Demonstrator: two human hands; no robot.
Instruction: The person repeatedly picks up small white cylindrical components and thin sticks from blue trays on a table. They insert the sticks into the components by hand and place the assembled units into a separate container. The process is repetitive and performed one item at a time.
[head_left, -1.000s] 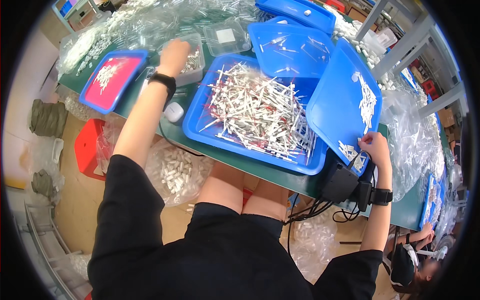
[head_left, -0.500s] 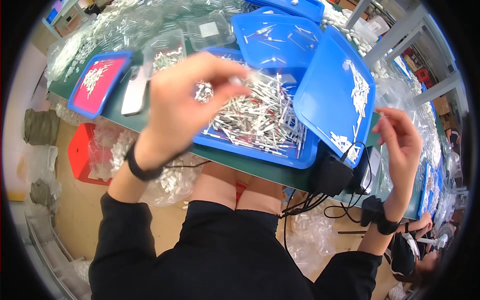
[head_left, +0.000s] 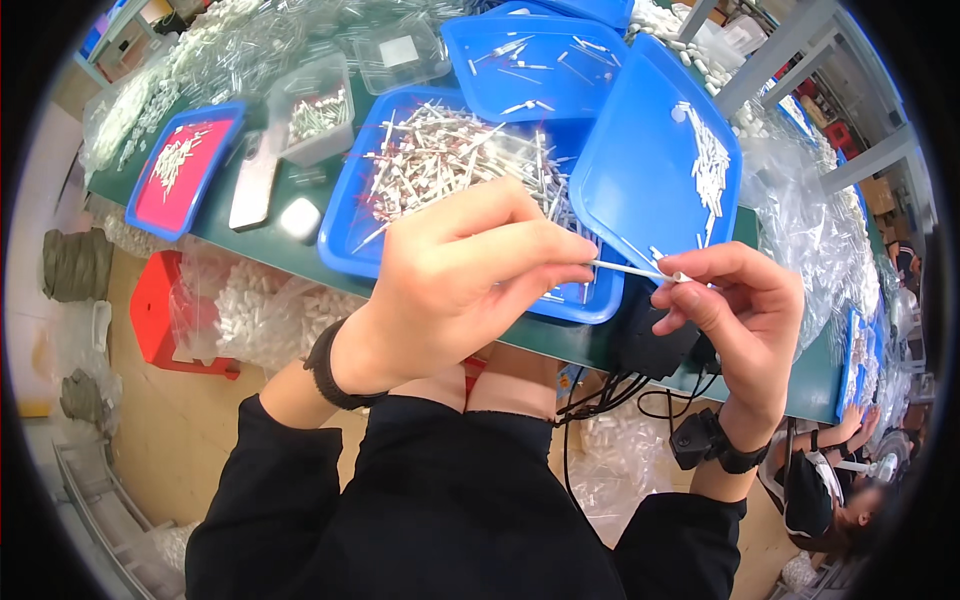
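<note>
A thin white stick [head_left: 630, 269] spans the gap between my two hands, slightly tilted. My left hand [head_left: 470, 275] pinches its left end between thumb and fingertips. The thumb and index finger of my right hand [head_left: 735, 310] close around the other end, where a small white tube-like tip [head_left: 682, 278] shows. Whether the tip is a separate piece I cannot tell. Beneath and behind the hands is a blue tray [head_left: 340, 235] heaped with similar white sticks [head_left: 455, 150]; my left hand hides part of it. A tilted blue tray [head_left: 640, 150] on the right bears a strip of white pieces [head_left: 710, 165].
Left on the green table lie a red-lined blue tray [head_left: 205, 190], a phone [head_left: 254, 190], a white case [head_left: 300, 218] and a clear box [head_left: 320, 148]. Cables [head_left: 610, 400] hang by a black box [head_left: 650, 345]. A red stool [head_left: 150, 310] stands below; another person [head_left: 820, 480] is at right.
My left hand has moved right and down from above the tray to meet my right hand. The right hand has come left and lower. The stick now shows clearly between them.
</note>
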